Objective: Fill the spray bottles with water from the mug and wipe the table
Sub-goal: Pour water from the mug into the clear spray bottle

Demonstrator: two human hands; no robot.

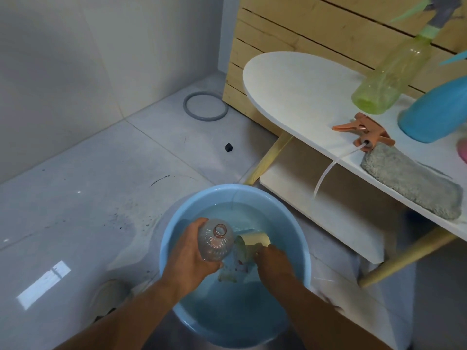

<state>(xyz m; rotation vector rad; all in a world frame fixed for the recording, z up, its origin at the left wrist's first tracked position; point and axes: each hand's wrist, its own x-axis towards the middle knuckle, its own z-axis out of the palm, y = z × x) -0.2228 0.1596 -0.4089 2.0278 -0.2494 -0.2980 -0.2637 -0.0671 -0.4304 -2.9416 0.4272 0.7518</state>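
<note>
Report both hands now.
Left hand: grips the clear bottle.
Right hand: holds the yellow mug in the basin.

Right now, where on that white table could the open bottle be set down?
The rounded left end of the white table is bare, bordered by the slatted wood wall and the green bottle. The right end is crowded: orange spray head, blue bottle, grey cloth.
</note>
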